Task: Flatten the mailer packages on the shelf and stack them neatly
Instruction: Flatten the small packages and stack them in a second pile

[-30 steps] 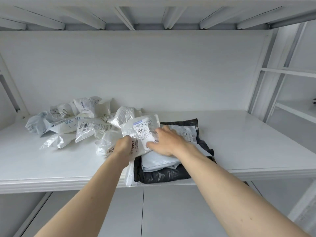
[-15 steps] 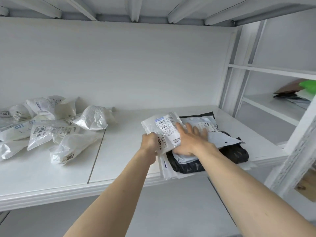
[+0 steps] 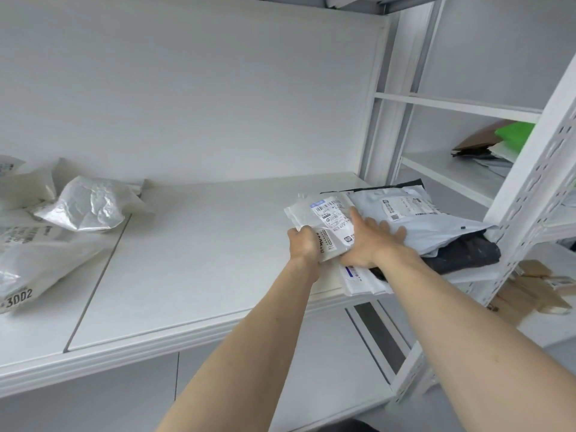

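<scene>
Two hands in view, both at the stack near the shelf's [image 3: 199, 275] right front edge. My left hand [image 3: 304, 243] grips the near-left corner of a white mailer [image 3: 327, 221], fingers curled round its edge; the fingertips are hidden under the plastic. My right hand [image 3: 371, 241] lies flat, fingers spread and straight, pressing down where the white mailer overlaps a pale blue mailer [image 3: 417, 219]. The white one sits on top of the stack, its left part overhanging the bare shelf.

Below the blue mailer is a black mailer [image 3: 461, 254], crumpled, only its right and back edges showing. Another white mailer [image 3: 358, 280] pokes out under my right wrist, jutting past the shelf's front lip; how many more lie in the stack I cannot tell.

Label print on all of them is too small to read.

Loose crumpled mailers [image 3: 84, 204] lie well apart at the left, the pile cut off by the frame edge; one near piece reads "3002" [image 3: 18, 296].

Neighbouring shelf at right holds a green item [image 3: 514, 134] and brown item [image 3: 480, 140], partly hidden behind an upright [image 3: 536, 169].
</scene>
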The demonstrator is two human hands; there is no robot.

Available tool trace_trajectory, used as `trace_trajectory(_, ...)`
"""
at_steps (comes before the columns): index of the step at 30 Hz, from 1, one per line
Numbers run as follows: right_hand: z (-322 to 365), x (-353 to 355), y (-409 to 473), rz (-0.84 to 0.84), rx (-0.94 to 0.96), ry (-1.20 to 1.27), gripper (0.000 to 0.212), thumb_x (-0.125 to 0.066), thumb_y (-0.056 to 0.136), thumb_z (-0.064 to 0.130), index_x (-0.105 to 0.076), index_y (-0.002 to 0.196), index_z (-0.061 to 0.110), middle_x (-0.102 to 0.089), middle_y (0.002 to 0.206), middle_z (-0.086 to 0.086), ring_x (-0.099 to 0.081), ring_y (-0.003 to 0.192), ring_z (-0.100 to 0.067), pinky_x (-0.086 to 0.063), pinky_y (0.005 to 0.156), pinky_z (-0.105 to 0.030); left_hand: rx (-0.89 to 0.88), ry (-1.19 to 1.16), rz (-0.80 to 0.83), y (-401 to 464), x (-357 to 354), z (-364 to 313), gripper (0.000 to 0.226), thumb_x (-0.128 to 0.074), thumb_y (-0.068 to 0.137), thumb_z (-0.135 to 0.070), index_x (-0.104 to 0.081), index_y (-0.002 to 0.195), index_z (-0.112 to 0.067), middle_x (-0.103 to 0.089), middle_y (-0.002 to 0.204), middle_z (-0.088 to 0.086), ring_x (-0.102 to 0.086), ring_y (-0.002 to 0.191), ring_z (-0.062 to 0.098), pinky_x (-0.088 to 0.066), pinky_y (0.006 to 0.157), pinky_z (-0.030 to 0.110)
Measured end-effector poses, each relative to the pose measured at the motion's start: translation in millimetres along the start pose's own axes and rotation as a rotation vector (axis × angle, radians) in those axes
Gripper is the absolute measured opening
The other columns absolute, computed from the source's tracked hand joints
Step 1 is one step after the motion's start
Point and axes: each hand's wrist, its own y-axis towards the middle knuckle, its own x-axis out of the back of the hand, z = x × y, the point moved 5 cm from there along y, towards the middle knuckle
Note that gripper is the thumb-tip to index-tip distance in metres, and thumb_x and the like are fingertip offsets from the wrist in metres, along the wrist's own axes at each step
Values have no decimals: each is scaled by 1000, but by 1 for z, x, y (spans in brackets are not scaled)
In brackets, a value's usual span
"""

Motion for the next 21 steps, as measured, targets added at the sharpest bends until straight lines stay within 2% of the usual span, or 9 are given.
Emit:
trace_trajectory(3,-10,4,2,41,1,-2,119,-73,70,45,12,153,32,-30,151,-3,-21,142,-34,-11,114,-60,-14,12,8,7,1,1,27,-32,96,-16,-41,121,-16,-55,91,4,-55,74,19,-50,73,32)
trace_trajectory(6,1,2,2,22,18,-22,108,-65,77,36,12,153,32,-25,154,-3,-12,145,-38,-7,114,-62,-40,55,-21,12,18,-11,31,-34,95,-17,-47,123,-12,-59,95,7,-58,76,21,-50,67,30)
trace_trajectory(7,8,1,1,12,24,-27,104,-63,79,36,10,153,32,-23,154,-4,-9,145,-39,-5,115,-61,-48,71,-34,14,25,-16,36,-36,92,-19,-49,125,-12,-61,100,8,-60,80,23,-53,70,32)
trace_trajectory(10,36,4,-4,-20,59,8,92,-55,83,37,3,154,28,-17,158,-7,-1,148,-37,-5,116,-55,-64,83,-72,19,54,-29,44,-36,87,-21,-52,127,-15,-66,115,11,-67,96,29,-58,84,48)
trace_trajectory(12,58,9,-9,-46,125,86,82,-53,83,33,-11,152,24,-27,154,-10,-12,146,-35,-17,114,-50,-92,77,-101,14,77,-42,40,-36,90,-17,-52,126,-14,-66,116,14,-67,95,29,-58,81,50)
trace_trajectory(15,88,14,-19,-88,232,200,52,-50,87,20,-37,138,16,-42,142,-9,-34,134,-33,-34,100,-43,-136,112,-147,-3,113,-60,28,-37,94,-14,-51,119,-9,-65,107,14,-66,90,29,-60,71,42)
trace_trajectory(17,114,15,-34,-121,285,266,49,-47,89,10,-41,137,13,-43,143,-9,-37,133,-33,-35,100,-42,-181,204,-181,-19,147,-72,17,-39,96,-10,-47,111,-9,-63,101,12,-63,86,28,-57,64,39)
trace_trajectory(18,126,14,-41,-140,300,295,49,-45,89,7,-42,138,11,-44,143,-9,-38,133,-32,-34,101,-42,-206,257,-203,-27,162,-77,15,-40,96,-9,-46,110,-11,-63,104,14,-62,87,29,-57,67,40)
trace_trajectory(21,162,4,-58,-130,369,410,47,-42,93,10,-44,140,10,-44,146,-8,-38,135,-29,-33,108,-40,-251,435,-285,-45,207,-82,25,-47,94,-12,-43,118,-14,-62,114,16,-63,91,29,-55,73,40)
